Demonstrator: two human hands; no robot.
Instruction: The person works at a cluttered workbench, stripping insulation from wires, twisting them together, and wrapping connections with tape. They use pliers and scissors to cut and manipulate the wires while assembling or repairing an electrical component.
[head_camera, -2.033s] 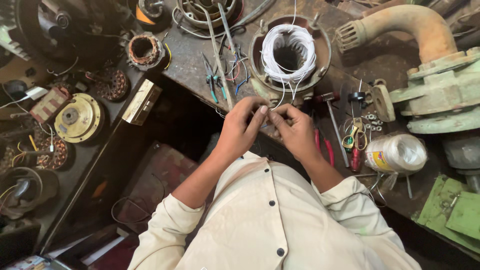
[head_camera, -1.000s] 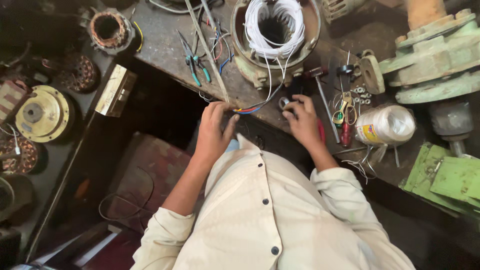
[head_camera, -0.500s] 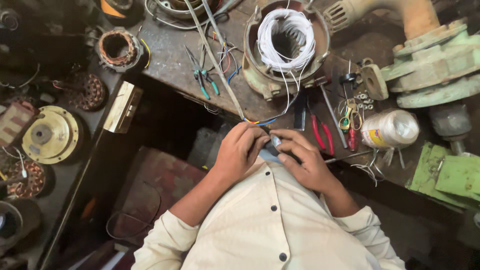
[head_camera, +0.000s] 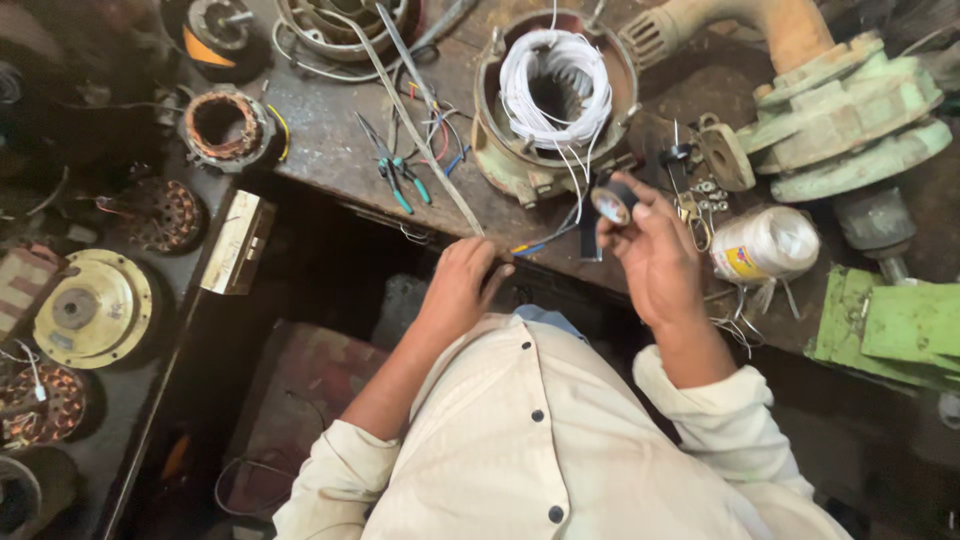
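Worktop (head_camera: 330, 140): dark, oily metal surface, crowded with motor parts and tools.

Right hand (head_camera: 655, 255): raised over the worktop edge, grip closed around a small roll of black tape (head_camera: 612, 200), pinched between thumb and fingertips; a short strip of tape hangs loose from the roll.

Left hand (head_camera: 462, 285): at the worktop's near edge, fingers curled over the ends of coloured wires (head_camera: 530, 247); whether it pinches them or only rests there cannot be told.

Motor housing (head_camera: 555, 100): round, open, set just beyond both hands. White winding wire (head_camera: 555, 75) is bundled inside, with thin white leads running down towards the coloured wires.

Progress, as judged: the winding sits in place and leads are brought out; tape is started off the roll but no wrapped joint is visible, so insulating appears yet to be done.

Nearby: green-handled pliers (head_camera: 392, 165); copper-wound coil (head_camera: 222, 125); white plastic bottle (head_camera: 765, 243) beside the right hand; green pump casting (head_camera: 850, 125).
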